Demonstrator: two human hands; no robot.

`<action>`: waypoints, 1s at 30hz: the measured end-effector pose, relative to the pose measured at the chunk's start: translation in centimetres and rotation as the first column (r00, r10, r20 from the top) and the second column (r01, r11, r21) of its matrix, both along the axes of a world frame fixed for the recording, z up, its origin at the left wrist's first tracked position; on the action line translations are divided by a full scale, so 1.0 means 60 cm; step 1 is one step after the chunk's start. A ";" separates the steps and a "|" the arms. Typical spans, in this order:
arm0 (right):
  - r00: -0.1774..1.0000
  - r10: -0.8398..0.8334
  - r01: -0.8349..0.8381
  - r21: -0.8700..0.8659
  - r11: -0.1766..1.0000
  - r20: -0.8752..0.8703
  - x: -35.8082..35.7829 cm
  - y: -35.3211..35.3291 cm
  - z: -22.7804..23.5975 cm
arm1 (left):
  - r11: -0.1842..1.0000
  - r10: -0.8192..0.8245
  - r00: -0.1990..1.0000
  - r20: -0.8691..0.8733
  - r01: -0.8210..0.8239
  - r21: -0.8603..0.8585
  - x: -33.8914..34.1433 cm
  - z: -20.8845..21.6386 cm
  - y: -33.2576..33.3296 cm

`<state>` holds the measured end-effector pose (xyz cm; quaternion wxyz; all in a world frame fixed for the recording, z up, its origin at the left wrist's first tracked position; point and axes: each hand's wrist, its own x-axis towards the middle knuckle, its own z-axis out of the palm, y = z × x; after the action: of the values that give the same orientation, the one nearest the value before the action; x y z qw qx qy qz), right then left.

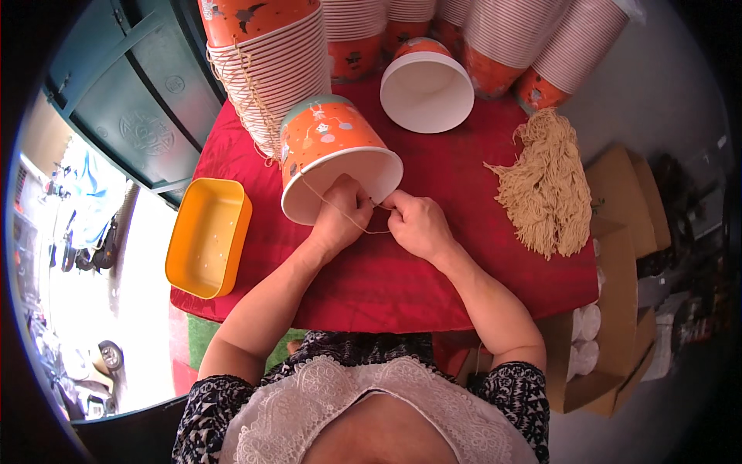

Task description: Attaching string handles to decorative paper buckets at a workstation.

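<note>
An orange printed paper bucket [332,139] lies tipped on the red-covered table, its white mouth turned toward me. My left hand [340,213] reaches into that mouth with its fingers curled closed near the rim's right side; what they hold is hidden. Just outside the rim, my right hand [417,224] is closed in a pinch on a thin tan string [334,203]. The string runs from the bucket's left rim across my left hand to my right fingers. Both sets of fingertips nearly meet at the rim.
Behind the bucket rises a tall stack of nested buckets [267,77] with strings hanging on it. Another bucket [427,93] lies open at the back, before more wrapped stacks [510,39]. A yellow bin [241,240] sits left, a tan string bundle [549,185] right. Cardboard boxes [618,271] stand beside the table.
</note>
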<state>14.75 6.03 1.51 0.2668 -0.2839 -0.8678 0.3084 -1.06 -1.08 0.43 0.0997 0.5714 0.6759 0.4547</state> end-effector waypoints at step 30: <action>0.989 0.143 -0.149 0.161 0.976 0.044 0.006 0.003 -0.003 | 0.995 0.055 0.993 -0.103 -0.063 -0.075 0.017 0.018 0.012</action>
<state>15.11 6.20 1.34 0.2520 -0.2014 -0.9129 0.2500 -0.07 -0.35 1.50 0.0743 0.5688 0.7140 0.4014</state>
